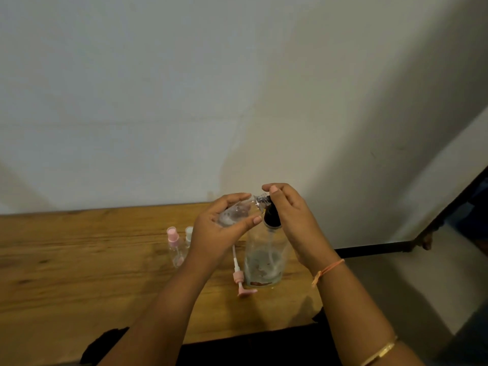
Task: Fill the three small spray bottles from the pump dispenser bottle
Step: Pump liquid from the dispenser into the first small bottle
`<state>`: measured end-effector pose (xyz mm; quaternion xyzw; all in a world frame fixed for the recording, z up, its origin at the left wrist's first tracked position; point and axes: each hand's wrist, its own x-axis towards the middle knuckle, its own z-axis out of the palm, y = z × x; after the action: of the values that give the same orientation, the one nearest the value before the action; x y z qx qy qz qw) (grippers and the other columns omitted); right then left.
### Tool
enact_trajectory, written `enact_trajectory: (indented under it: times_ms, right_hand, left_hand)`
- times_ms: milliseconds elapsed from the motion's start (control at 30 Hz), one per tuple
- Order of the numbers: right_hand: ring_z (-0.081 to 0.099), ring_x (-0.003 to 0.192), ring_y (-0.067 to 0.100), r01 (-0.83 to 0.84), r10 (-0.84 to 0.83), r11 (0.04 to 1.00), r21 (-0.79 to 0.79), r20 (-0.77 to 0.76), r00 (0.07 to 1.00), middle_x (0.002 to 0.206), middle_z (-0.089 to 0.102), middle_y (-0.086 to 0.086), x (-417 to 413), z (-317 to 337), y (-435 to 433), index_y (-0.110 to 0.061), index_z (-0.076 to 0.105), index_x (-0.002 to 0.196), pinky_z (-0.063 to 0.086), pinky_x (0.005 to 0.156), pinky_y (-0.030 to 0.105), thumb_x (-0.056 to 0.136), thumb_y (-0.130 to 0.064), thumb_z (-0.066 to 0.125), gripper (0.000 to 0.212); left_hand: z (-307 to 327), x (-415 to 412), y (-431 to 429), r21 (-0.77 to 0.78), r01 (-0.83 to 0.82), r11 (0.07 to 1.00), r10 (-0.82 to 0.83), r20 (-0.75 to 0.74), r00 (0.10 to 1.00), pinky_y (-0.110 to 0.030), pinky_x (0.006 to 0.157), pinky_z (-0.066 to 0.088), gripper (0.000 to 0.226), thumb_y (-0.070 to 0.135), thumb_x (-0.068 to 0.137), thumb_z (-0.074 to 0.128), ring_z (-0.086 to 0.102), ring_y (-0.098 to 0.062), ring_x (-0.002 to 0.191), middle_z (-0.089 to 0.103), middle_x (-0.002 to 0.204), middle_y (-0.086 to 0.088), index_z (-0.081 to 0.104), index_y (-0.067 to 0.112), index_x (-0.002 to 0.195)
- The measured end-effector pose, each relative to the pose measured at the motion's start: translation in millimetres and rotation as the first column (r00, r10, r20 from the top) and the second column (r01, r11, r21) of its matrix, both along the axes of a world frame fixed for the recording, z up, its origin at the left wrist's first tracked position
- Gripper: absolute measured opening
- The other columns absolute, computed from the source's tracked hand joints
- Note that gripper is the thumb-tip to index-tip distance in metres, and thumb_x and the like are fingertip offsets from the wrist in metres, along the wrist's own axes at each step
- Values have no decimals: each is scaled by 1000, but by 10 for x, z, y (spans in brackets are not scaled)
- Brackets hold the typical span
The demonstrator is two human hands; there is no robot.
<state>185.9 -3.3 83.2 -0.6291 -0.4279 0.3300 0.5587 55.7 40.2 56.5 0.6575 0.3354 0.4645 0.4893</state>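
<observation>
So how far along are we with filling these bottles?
Done: one spray top is off, lying on the table. In hand: the left hand holds the small bottle tilted, neck at the nozzle of the pump bottle, which the right hand grips. Left: the pink-capped bottle and pale-capped bottle stand by; fill levels unclear.

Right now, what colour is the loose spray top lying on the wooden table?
The loose spray top is pink, clearest in the head view.

1 head-worn camera looks forward and down, close over the table (79,260).
</observation>
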Motion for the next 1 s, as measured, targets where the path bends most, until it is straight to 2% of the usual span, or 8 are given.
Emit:
enact_trajectory:
  times_ms: [100, 233, 367, 500, 633, 733, 800, 1000]
  right_hand:
    - [59, 99, 27, 19, -18, 1000, 6, -75, 997, 103, 63, 18, 3, -3, -23, -13, 65, 97, 45, 72, 22, 94, -41, 44, 34]
    - [62, 97, 17, 39, -41, 999, -22, -120, 992, 99, 68, 6, -11, -3, -37, -18, 67, 95, 47, 75, 23, 94, -46, 43, 36]
    - [60, 102, 23, 25, -29, 999, -41, -114, 993, 104, 66, 12, -15, 10, -20, -17, 67, 96, 45, 85, 30, 94, -44, 44, 35]
    - [59, 95, 20, 16, -20, 999, -36, -94, 995, 103, 65, 10, -18, 18, -8, -14, 64, 101, 44, 76, 22, 95, -34, 46, 27]
    - [57, 88, 8, 20, -23, 999, -31, -92, 996, 97, 63, -1, -30, 23, 3, -16, 61, 106, 45, 72, 19, 96, -29, 46, 22]
    - [56, 84, 11, 31, -34, 999, -24, -121, 992, 99, 64, 11, -36, 8, -25, -12, 63, 101, 45, 67, 16, 95, -33, 48, 27]
    - [54, 81, 16, 43, -44, 999, -10, -141, 989, 103, 61, 24, -50, 3, -47, -5, 64, 96, 44, 67, 22, 92, -39, 50, 36]
    - [52, 78, 18, 64, -64, 998, -8, -142, 988, 106, 58, 29, -73, 10, -38, -1, 63, 96, 41, 61, 23, 93, -40, 49, 41]
  left_hand:
    - [30, 14, -23, -23, 22, 999, -21, 36, 999, -19, 66, 55, 43, 30, 59, 75, 66, 0, 84, 70, 90, 20, 64, 30, 102]
    - [55, 21, -63, 28, 12, 1000, -12, 17, 1000, -18, 72, 55, 44, 32, 61, 73, 63, 6, 91, 68, 91, 21, 61, 41, 103]
    - [61, 5, -55, 53, 1, 999, -1, -2, 1000, -3, 75, 44, 41, 29, 63, 73, 59, 13, 95, 66, 93, 21, 61, 39, 102]
    - [27, -12, -26, 80, 9, 997, -6, -29, 1000, -1, 75, 43, 43, 11, 69, 77, 59, 14, 95, 65, 98, 18, 62, 32, 104]
    - [-7, -19, -23, 101, -10, 995, 16, -54, 998, 0, 75, 42, 44, 11, 70, 78, 57, 15, 97, 64, 102, 20, 61, 34, 103]
    - [6, -18, -41, 125, -25, 992, 31, -49, 998, -1, 77, 42, 44, 14, 69, 78, 58, 13, 98, 65, 101, 17, 61, 37, 102]
    - [29, -18, -48, 141, -28, 990, 33, -34, 999, -2, 78, 43, 43, 15, 69, 79, 59, 11, 98, 66, 101, 17, 61, 37, 101]
    - [31, -4, -33, 146, -26, 989, 29, -18, 999, -2, 76, 43, 34, 12, 68, 79, 57, 15, 98, 62, 100, 26, 61, 29, 90]
